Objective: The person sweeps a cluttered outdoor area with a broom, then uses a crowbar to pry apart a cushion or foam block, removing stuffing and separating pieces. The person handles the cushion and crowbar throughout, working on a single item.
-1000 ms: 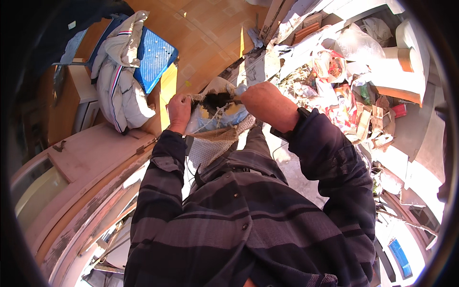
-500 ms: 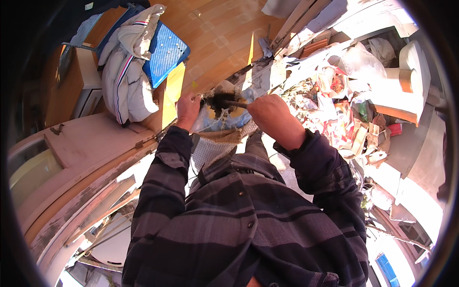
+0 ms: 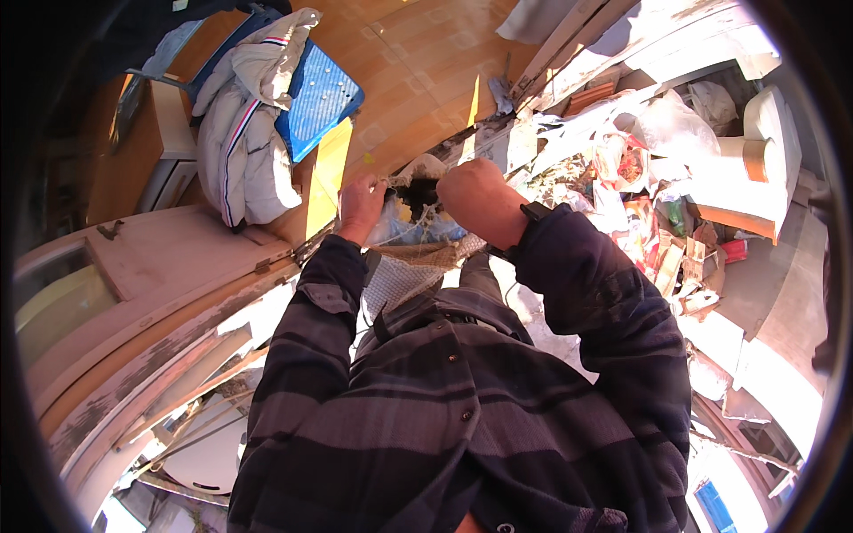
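1. Just above the frame's centre, the left hand (image 3: pixel 360 206) is closed, pinching the rim of a pale woven mesh sack (image 3: pixel 410 265).
2. The right hand (image 3: pixel 473 197) is fisted at the sack's opposite rim; whether it truly grips cannot be told.
3. Best to keep both rims taut and level, so the dark clump (image 3: pixel 419 193) at the mouth stays in.

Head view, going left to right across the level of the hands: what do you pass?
White padded jacket → blue perforated crate → left hand → dark clump with mesh netting between the hands → right hand → heap of bags and packaging → white seat with a tan panel.
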A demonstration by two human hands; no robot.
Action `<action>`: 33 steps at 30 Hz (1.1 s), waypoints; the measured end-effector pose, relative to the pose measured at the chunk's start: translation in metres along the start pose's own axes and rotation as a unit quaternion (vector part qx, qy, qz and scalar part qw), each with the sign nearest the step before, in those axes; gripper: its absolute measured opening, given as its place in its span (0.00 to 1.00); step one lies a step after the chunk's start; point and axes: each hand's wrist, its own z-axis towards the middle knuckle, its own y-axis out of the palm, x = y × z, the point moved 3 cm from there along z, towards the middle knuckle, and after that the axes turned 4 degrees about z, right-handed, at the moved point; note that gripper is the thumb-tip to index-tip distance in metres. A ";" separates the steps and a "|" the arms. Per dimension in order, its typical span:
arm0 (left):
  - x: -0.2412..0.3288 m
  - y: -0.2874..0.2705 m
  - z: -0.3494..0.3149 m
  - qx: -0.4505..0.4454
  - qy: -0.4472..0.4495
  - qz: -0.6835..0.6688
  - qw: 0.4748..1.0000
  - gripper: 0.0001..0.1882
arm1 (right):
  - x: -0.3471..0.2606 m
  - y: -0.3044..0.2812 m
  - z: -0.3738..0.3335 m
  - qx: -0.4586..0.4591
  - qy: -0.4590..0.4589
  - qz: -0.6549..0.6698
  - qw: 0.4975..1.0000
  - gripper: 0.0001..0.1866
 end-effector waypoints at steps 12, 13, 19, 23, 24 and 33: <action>-0.002 0.010 -0.001 -0.004 0.000 0.009 1.000 0.16 | 0.010 -0.005 -0.028 0.045 0.015 0.031 0.998 0.05; -0.002 0.010 -0.001 -0.008 -0.002 0.011 1.000 0.16 | 0.006 0.001 -0.025 0.047 0.017 0.032 0.998 0.05; -0.001 0.013 -0.004 0.009 0.019 -0.008 1.000 0.17 | -0.037 0.066 -0.003 -0.055 0.088 0.011 0.995 0.05; 0.001 0.013 -0.007 0.004 -0.003 -0.034 0.999 0.18 | -0.040 0.110 0.008 -0.103 0.152 0.017 0.983 0.06; 0.000 0.011 -0.006 -0.002 -0.012 -0.030 0.999 0.18 | -0.035 0.115 0.008 -0.112 0.184 0.009 0.977 0.06; -0.007 0.004 -0.010 -0.001 -0.042 -0.058 0.997 0.18 | -0.011 0.087 0.003 0.036 0.068 0.473 0.878 0.23</action>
